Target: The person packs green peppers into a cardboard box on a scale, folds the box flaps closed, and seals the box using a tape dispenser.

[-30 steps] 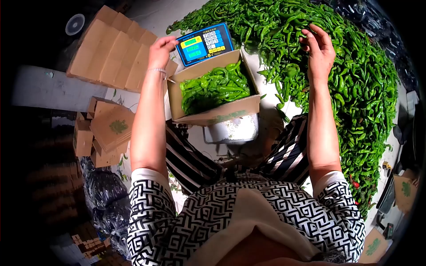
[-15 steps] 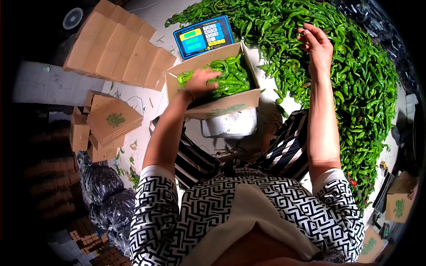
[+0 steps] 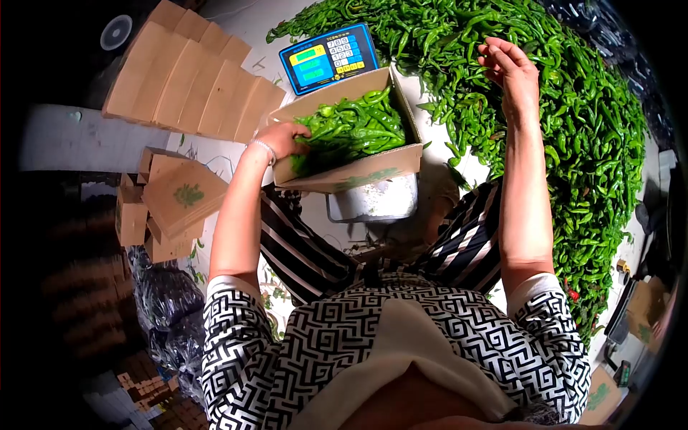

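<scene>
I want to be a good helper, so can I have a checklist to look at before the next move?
1. Is the box open on top? Ok: the green peppers inside show.
2. Is the scale display lit? Ok: it glows.
3. Can we read the weight? Cannot tell: the digits are too small.
4. Is the left hand out of the box? Not ok: it reaches inside.
5. Is the right hand away from the box? Ok: it's over the pepper pile.
</scene>
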A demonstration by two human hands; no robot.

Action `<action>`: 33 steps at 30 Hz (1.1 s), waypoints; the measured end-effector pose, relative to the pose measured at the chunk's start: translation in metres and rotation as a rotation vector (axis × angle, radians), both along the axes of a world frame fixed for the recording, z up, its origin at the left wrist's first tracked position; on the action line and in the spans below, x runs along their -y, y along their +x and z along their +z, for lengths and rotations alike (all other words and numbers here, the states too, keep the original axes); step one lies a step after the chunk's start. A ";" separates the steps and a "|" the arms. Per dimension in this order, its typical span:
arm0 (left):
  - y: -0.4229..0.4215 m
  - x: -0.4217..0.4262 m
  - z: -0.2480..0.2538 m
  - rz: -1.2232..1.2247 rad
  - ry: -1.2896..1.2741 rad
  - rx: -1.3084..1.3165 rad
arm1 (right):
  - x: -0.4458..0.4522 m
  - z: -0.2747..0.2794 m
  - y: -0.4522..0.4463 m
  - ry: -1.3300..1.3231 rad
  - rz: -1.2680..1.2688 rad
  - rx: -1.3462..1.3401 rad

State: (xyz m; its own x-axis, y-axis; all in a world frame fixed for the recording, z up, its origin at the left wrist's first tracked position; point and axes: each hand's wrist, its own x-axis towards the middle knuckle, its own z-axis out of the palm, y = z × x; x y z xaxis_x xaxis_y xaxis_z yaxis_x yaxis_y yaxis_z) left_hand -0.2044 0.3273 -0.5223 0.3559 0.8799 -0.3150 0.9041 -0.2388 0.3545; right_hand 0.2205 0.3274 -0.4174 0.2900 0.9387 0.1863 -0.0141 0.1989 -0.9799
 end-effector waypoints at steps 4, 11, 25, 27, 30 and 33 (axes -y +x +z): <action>0.002 -0.035 -0.020 0.158 0.097 0.365 | -0.003 -0.003 -0.001 -0.025 0.019 0.000; 0.076 -0.027 -0.057 0.186 0.372 0.224 | -0.006 -0.004 0.000 -0.033 0.017 -0.007; 0.092 -0.027 0.108 0.087 0.063 1.101 | -0.005 0.003 0.001 0.150 -0.087 -0.039; 0.111 -0.022 0.138 0.048 0.224 1.063 | -0.002 0.004 -0.006 0.203 -0.153 -0.024; 0.104 -0.031 0.141 0.122 0.407 1.047 | 0.003 0.002 -0.015 0.279 -0.161 -0.018; 0.063 -0.041 0.116 0.169 0.594 0.965 | 0.004 -0.005 -0.016 0.279 -0.099 0.093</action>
State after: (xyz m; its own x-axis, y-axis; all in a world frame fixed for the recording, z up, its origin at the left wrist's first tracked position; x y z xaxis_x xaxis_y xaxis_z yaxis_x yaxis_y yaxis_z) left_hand -0.1410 0.3685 -0.4061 0.0865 0.8579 0.5064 0.3531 -0.5017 0.7897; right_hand 0.2047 0.3234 -0.4222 0.3468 0.8157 0.4630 0.1060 0.4564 -0.8834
